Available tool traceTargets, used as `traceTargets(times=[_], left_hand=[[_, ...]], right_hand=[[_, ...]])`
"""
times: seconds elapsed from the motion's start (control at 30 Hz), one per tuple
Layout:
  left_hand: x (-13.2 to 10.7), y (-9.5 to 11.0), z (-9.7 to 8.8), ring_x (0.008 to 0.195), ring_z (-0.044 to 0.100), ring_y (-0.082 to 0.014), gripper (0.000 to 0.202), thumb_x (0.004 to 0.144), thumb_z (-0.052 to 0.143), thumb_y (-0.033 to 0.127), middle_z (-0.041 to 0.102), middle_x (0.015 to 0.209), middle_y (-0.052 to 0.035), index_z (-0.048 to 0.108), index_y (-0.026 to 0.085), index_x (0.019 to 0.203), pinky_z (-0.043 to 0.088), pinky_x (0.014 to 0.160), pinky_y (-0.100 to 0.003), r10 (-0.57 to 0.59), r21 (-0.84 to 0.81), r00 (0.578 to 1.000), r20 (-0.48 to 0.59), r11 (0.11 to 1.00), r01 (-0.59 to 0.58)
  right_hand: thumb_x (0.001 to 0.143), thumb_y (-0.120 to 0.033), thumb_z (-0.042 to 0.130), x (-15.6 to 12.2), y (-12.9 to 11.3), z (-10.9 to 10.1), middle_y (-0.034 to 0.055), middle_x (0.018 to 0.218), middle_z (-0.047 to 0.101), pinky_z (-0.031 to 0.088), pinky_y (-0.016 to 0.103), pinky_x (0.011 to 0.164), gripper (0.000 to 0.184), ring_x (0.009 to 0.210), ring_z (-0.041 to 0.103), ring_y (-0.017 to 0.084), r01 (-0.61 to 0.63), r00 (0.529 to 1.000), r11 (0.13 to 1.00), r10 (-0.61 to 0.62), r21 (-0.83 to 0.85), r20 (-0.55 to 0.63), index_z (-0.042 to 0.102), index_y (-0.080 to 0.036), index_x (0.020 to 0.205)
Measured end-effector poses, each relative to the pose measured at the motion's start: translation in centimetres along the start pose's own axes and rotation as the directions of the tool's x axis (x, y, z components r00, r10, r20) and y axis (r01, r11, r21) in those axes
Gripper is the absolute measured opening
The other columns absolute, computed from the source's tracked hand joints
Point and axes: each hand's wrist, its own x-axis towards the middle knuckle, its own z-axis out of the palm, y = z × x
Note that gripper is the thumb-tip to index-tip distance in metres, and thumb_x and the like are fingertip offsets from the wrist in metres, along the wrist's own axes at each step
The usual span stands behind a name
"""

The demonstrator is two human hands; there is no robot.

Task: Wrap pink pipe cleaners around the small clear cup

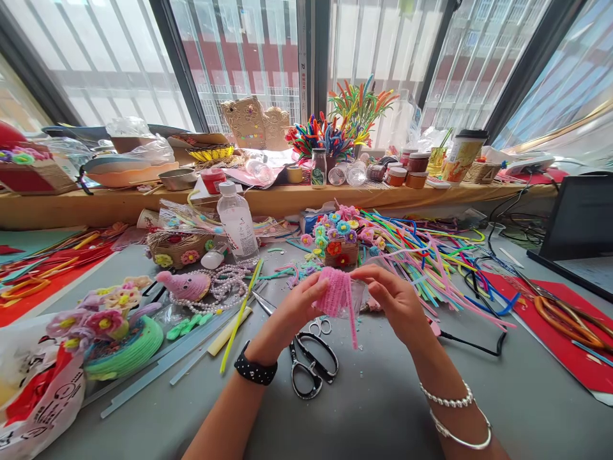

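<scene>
Pink fuzzy strands (334, 292), laid side by side in a small block, are held up just beyond the black-handled scissors (313, 368). One strand hangs past the block's lower edge, and a clear plastic piece (358, 295) shows along its right edge. From where I stand, the left hand (293, 308) has its thumb and fingers clasped on the block's left edge. The right hand (395, 300) has bent fingers close to the opposite edge; I can't tell whether the tips grip or only touch there.

Two small pale rings (320, 328) lie just beyond the scissors' handles. Grey tabletop (368, 409) stretches from the scissors towards the person, and rightwards to the edge of a red sheet (550, 348), so the elbows have room. Orange-handled scissors (543, 292) rest on that sheet.

Left of the scissors, space is tighter: a yellow strip (241, 316) slants near the blade tips, then come clear rods (138, 386) and a green bowl (125, 351) of fuzzy flowers. Farther off than the scissors stand a bottle (238, 223), to the left, and a basket of flowers (341, 253), slightly right. A heap of coloured stems (421, 255) spreads beyond them to the right, closing off that side. Farthest from the scissors, a crowded ledge (278, 203) runs along the windows.
</scene>
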Motion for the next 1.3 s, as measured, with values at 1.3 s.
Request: traceTargets(times=[1.3], left_hand=[[0.1,-0.7,-0.6,0.099,0.06,-0.0233,0.055,0.077,0.06,0.045,0.048,0.128,-0.0115,0.042,0.025,0.126,0.051,0.079,-0.033,0.27,0.253,0.961,0.064,0.927,-0.277]], right_hand=[[0.072,-0.05,0.064,-0.1,1.2,2.8,-0.0017,0.064,0.056,0.043,0.024,0.058,0.033,0.061,0.051,0.012,-0.221,0.895,0.912,0.33,0.346,-0.299,0.06,-0.017,0.07]])
